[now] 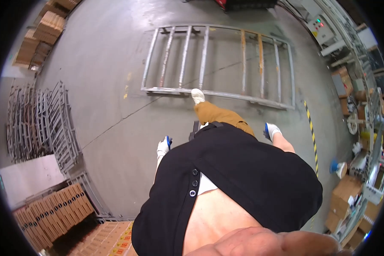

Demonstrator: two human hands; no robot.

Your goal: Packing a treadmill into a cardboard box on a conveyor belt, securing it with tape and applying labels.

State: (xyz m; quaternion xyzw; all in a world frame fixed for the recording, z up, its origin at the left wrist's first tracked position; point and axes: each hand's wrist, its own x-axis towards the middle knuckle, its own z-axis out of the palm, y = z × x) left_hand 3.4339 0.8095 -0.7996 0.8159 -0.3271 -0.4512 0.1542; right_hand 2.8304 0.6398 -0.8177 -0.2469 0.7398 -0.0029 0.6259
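My left hand (163,146) hangs out from my side in a white glove with a blue palm. Its fingers look loosely bent, with nothing seen in them. On the other side, my right hand (273,130) wears the same kind of glove, also loosely bent and apparently holding nothing. Both hands are apart from everything around them. Ahead of me a grey metal frame (234,94) with several crossbars lies on the floor, some bars rusty orange. My white shoe (197,96) is at its near rail.
Metal racks (38,121) stand packed together on the left. Flat cartons (57,211) and stacked boxes (111,239) are at the lower left. Yellow-black floor tape (312,134) runs on the right, beside shelving, a cardboard box (344,194) and a control box (321,29).
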